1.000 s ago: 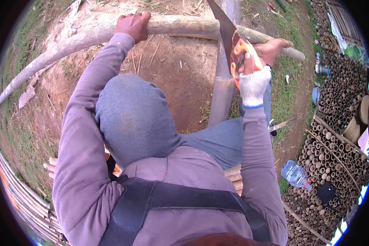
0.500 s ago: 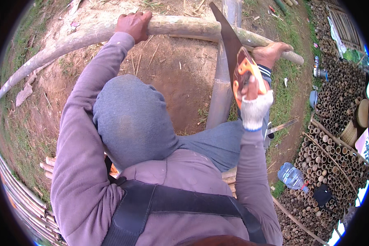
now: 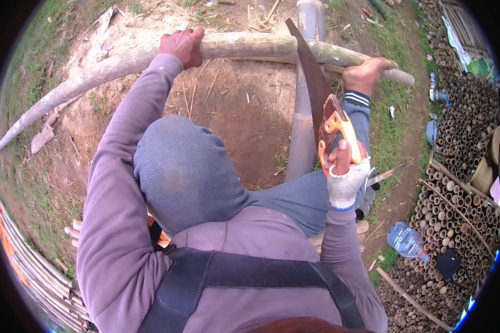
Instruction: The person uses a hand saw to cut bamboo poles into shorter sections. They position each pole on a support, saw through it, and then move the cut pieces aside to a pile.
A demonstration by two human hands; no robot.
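Note:
My left hand [image 3: 181,46] is wrapped round a long, pale bamboo pole [image 3: 236,45] lying crosswise in front of me. In my right hand [image 3: 347,176], which wears a white fingerless glove, is the orange handle of a handsaw [image 3: 315,77]. The brown blade lies across the pole, to the right of my left hand. Right of the blade, my bare foot [image 3: 366,76] presses on the same pole. Beneath it runs a thicker grey bamboo pole [image 3: 301,133], pointing away from me. Whether the blade has cut into the pole I cannot tell.
Stacks of cut bamboo tubes [image 3: 444,211] fill the right side, with a clear plastic bottle [image 3: 408,241] and a black cloth-like item [image 3: 450,265] by them. More long bamboo poles [image 3: 36,269] lie at the lower left. Around my legs is bare soil [image 3: 228,116] edged with grass.
My right hand has drawn the saw back toward me, its blade still across the pole. My left hand and foot keep their places on the pole. The view has shifted slightly.

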